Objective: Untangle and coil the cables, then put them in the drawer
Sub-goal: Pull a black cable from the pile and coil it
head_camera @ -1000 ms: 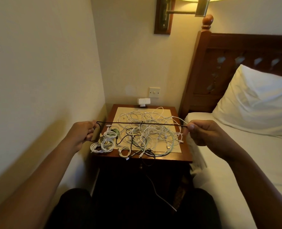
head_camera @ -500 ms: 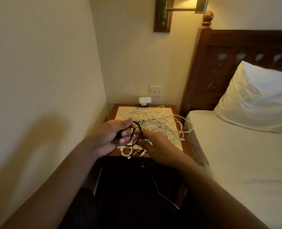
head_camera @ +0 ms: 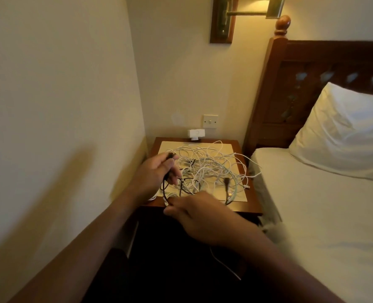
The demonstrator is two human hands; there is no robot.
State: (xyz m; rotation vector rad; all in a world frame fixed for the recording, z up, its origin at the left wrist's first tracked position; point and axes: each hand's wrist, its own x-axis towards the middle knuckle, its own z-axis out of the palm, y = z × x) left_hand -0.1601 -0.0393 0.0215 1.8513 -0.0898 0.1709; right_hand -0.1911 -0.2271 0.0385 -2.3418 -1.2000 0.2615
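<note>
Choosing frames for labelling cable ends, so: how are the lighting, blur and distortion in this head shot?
Head view: dim, warm light from the wall lamp; left hand and right hand are motion-blurred, smearing the black cable they hold; a soft shadow lies on the left wall; the white cable tangle is sharper; wide-angle distortion slants the wall corner.

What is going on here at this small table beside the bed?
A person is coiling a black cable above a wooden bedside table. The left hand grips its upper part, with a loop hanging below. The right hand pinches the lower part of the same cable near the table's front edge. A tangle of white cables lies on the table, not yet sorted. The drawer cannot be made out.
</note>
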